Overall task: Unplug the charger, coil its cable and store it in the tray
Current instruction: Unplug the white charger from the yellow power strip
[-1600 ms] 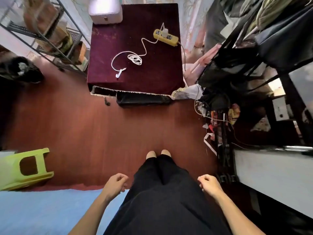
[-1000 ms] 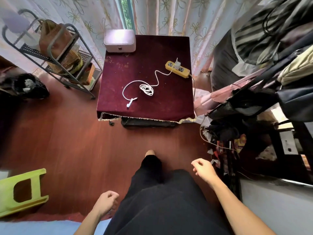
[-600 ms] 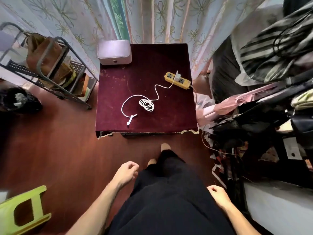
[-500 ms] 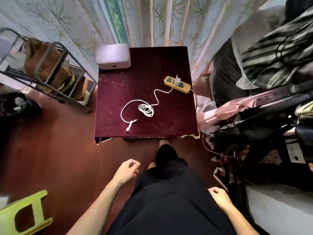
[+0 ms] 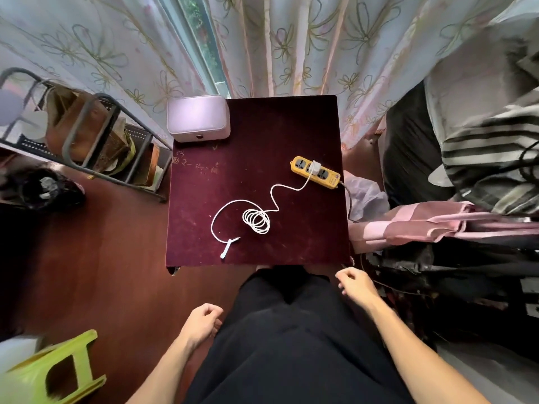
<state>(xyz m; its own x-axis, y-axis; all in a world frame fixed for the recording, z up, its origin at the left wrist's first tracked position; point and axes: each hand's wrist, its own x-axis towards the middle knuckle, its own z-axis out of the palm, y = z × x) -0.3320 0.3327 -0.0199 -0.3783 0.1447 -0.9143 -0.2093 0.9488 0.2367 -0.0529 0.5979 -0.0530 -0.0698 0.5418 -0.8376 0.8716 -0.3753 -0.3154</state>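
A white charger (image 5: 314, 168) sits plugged into a yellow power strip (image 5: 315, 172) at the right side of a dark red table (image 5: 256, 158). Its white cable (image 5: 256, 221) snakes to the table's middle, partly looped, with the connector end (image 5: 227, 248) near the front edge. A closed pale pink box (image 5: 198, 118) stands at the table's back left corner. My left hand (image 5: 201, 322) hangs loosely curled and empty, below the table's front edge. My right hand (image 5: 354, 284) is also loosely curled and empty, just off the front right corner.
A metal rack (image 5: 87, 141) with bags stands left of the table. A green plastic stool (image 5: 55, 371) lies at bottom left. Piled clothes and bags (image 5: 466, 199) crowd the right side. Flowered curtains (image 5: 277, 45) hang behind the table. The floor is reddish wood.
I have walked up to the table, which now lies right in front of my legs. My right hand has swung forward to the table's front right corner; my left has dropped back.
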